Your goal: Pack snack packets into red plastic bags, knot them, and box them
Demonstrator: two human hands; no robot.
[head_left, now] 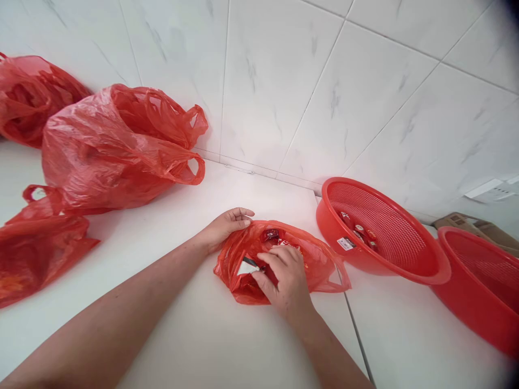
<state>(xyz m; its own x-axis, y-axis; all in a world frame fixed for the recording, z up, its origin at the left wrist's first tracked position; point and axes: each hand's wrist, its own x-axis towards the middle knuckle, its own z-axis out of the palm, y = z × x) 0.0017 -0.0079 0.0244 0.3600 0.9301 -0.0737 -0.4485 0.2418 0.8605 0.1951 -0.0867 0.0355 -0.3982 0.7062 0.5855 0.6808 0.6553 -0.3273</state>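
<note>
A red plastic bag (324,259) lies on the white tabletop in front of me, its mouth spread and one handle loop pointing right. At its far left rim, my left hand (229,227) has thumb and fingers drawn together on the plastic. My right hand (286,273) reaches into the mouth with curved fingers, thumb and forefinger apart. The thumb touches a small white and black packet (248,265). Behind those fingers sits a dark red wrapped piece (271,234). The rest of the contents are partly hidden by my right hand.
Right of the bag stands a red perforated basket (389,216) holding several small wrapped pieces, with a second red basket (474,292) beside it. A large red bag (101,151) and a smaller one (36,254) lie left. A tiled wall (275,81) rises behind.
</note>
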